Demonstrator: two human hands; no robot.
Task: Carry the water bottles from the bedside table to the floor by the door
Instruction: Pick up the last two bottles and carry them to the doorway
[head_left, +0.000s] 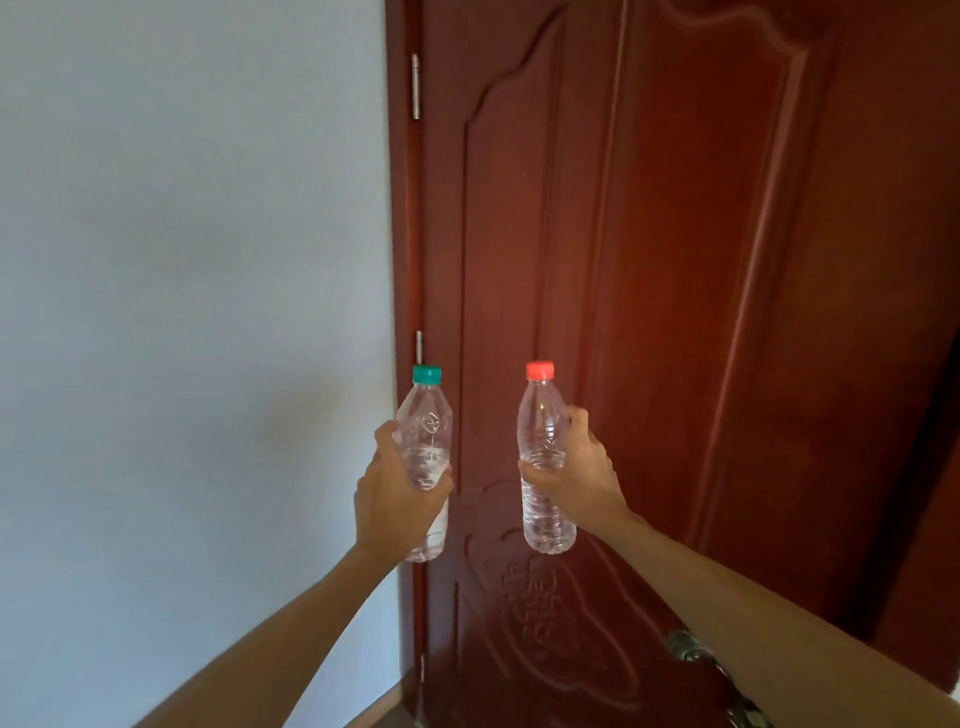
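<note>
Two water bottles are held upright in the lower middle of the frame, in front of the door (675, 312). The green-capped bottle (425, 431) is gripped by the left hand (397, 499), with the fingers curled round its middle. The red-capped bottle (544, 426) is gripped in the same way by the right hand (576, 467).

The carrying seems nearly done, since the door is already reached. What is left, it is judged, is to lower both bottles and set them on the floor (384, 714).

Only a small strip of floor is seen at the bottom edge. The door handle (688, 644) is partly covered by the right arm. The bedside table is not in view.
</note>
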